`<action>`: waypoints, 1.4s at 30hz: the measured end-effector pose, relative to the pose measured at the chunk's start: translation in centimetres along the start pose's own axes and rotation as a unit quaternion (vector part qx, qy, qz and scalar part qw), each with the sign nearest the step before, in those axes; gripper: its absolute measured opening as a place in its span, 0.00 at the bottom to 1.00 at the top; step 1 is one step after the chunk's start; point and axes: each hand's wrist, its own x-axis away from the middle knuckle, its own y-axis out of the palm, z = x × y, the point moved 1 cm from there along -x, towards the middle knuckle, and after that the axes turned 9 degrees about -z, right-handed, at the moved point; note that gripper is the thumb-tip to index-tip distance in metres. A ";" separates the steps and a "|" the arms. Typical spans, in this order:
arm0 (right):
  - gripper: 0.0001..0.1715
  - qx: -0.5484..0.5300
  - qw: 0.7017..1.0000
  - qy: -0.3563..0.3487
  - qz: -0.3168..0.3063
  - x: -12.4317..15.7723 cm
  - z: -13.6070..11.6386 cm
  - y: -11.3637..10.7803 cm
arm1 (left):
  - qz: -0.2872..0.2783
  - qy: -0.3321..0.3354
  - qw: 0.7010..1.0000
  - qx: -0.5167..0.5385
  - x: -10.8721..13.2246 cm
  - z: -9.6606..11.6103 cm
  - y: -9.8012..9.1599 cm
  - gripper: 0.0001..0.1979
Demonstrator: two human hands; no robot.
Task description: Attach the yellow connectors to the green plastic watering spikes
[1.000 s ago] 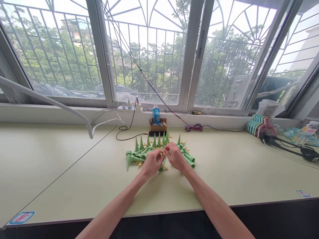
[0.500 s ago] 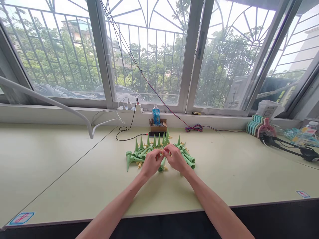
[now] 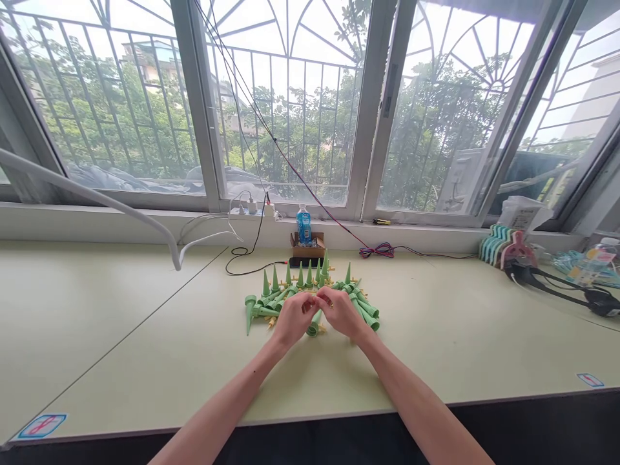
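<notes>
My left hand (image 3: pixel 293 316) and my right hand (image 3: pixel 340 311) meet fingertip to fingertip over the middle of a pile of green cones. Both are closed in a pinch; whatever lies between the fingers is too small and hidden to name. Behind them, several green cones (image 3: pixel 300 276) stand upright in a row with yellow pieces beside them. More green cones lie on their sides left of my left hand and right of my right hand (image 3: pixel 367 306). One cone (image 3: pixel 312 329) lies between my wrists, next to a yellow piece (image 3: pixel 322 328).
Behind the cones are a black phone (image 3: pixel 305 262) and a cardboard box (image 3: pixel 310 248) with a blue bottle (image 3: pixel 303 226). Coiled cable (image 3: pixel 378 250) lies near the sill. Hangers (image 3: pixel 501 244) and a black headset (image 3: pixel 557 284) are at right. A white arm (image 3: pixel 121 205) crosses the left.
The fingers of my right hand have shifted slightly and closed nearer to my left fingertips. The cones lie as before.
</notes>
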 end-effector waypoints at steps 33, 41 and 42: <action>0.08 -0.020 0.998 -0.036 0.040 -0.2 -0.1 -0.1 | -0.005 -0.089 0.960 0.267 -0.6 -0.3 -0.1 0.17; 0.09 -0.010 0.998 -0.038 0.044 -0.2 -0.1 -0.1 | 0.001 -0.086 0.963 0.257 -0.6 -0.3 -0.1 0.18; 0.09 -0.007 0.998 -0.036 0.045 -0.2 -0.1 -0.1 | 0.001 -0.085 0.963 0.254 -0.6 -0.3 -0.1 0.18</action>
